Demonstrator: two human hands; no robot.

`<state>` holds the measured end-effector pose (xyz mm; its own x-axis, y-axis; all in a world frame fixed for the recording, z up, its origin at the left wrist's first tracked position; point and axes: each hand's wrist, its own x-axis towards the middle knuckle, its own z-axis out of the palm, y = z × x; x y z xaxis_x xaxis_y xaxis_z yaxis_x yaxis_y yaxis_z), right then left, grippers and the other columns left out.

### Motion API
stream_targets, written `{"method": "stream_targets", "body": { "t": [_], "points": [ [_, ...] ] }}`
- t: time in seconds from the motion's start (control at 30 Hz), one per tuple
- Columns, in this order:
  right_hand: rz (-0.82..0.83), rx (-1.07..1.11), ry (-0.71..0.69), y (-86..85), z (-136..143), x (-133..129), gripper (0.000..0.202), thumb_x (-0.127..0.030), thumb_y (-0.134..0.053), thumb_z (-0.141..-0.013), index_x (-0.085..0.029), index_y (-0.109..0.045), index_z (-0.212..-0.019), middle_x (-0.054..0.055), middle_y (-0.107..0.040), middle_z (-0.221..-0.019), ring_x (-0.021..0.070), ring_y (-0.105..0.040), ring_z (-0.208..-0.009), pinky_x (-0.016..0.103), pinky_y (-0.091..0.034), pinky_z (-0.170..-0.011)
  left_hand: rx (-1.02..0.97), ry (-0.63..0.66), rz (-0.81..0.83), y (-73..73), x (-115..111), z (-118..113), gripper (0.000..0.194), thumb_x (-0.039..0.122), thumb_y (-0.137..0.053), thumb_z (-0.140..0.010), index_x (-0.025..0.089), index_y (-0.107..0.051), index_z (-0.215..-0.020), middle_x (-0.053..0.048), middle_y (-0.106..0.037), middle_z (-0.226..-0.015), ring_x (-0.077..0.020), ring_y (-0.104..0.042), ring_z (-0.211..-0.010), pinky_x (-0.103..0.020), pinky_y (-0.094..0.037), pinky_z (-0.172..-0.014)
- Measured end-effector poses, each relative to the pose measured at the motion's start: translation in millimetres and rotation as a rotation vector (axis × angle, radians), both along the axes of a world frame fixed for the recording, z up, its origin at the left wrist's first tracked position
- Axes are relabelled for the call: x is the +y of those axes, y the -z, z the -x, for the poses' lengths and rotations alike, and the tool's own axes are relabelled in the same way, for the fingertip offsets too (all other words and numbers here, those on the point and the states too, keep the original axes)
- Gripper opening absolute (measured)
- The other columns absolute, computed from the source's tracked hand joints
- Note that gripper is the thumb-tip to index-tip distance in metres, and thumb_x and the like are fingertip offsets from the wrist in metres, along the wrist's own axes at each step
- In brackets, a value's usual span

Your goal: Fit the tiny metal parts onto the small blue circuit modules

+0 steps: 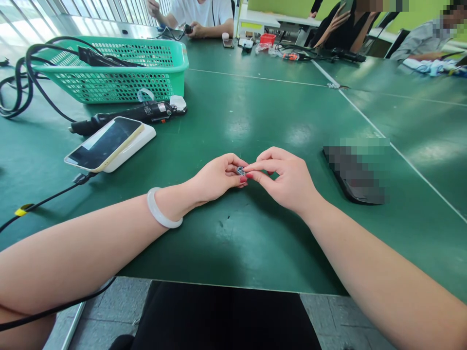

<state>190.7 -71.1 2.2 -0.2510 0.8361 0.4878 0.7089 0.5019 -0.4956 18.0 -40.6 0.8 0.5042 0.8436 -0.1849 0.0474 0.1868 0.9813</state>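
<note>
Metal-looking part (240,171), small and silvery dark, sits between both hands' fingertips above the green tabletop (204,243). Left hand (218,179) pinches it; right hand (286,177) has thumb and forefinger narrowed onto its right end. It is picked up and not set down; what work on it is done or left is too small to tell. Farther left lie a smartphone (107,143) on a white slab (149,136), a black handheld power tool (134,114) and a green plastic basket (178,73).
</note>
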Motion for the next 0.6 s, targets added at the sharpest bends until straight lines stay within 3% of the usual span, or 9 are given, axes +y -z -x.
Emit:
{"method": "stream_targets", "body": {
  "t": [0.6],
  "points": [
    [0.075, 0.057, -0.002, -0.9, 0.3, 0.2, 0.016, -0.021, -0.06, -0.082, -0.025, -0.075, -0.083, 0.001, -0.062, -0.079, 0.0105, -0.05, -0.062, 0.027, -0.039, -0.054, 0.019, 0.011, -0.022, 1.9, 0.1, 0.6, 0.016, 0.006, -0.064, -0.076, 0.012, -0.055, -0.088, -0.001, -0.063, -0.074, -0.0086, -0.061, -0.069, -0.031, -0.049, -0.076]
  ]
}}
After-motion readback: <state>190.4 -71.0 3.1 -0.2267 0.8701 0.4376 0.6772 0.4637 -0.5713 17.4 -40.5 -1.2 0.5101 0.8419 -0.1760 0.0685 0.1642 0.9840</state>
